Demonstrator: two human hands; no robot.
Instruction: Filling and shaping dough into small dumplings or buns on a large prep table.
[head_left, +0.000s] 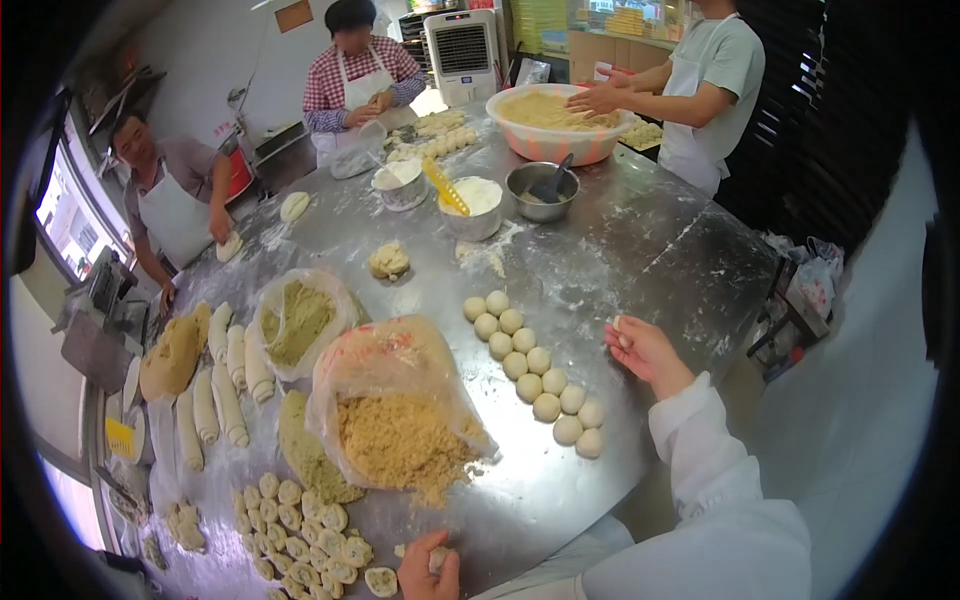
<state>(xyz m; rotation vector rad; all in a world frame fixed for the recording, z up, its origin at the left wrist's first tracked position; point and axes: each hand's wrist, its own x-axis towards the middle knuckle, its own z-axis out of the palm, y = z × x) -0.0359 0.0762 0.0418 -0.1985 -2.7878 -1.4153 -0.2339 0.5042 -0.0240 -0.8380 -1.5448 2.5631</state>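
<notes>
At the bottom edge my left hand (427, 568) curls its thumb and forefinger around a pale dough piece (439, 558), partly hidden by the fingers. Out over the table's right side, my right hand (646, 354) has its fingers bent together, with a small pale bit that looks like dough (618, 322) at the fingertips. Left of that hand runs a double row of round dough balls (528, 387). An open plastic bag of crumbly tan filling (401, 439) lies between the hands and the rolled dough. Many cut dough slices (304, 536) cluster left of my left hand.
Rolled dough logs (227, 401) and a bag of green filling (298, 322) lie leftward on the steel table (607, 262). Flour bowls (480, 214), a steel bowl (543, 202) and a large basin of filling (555, 142) stand farther back. Three people in aprons work around the table.
</notes>
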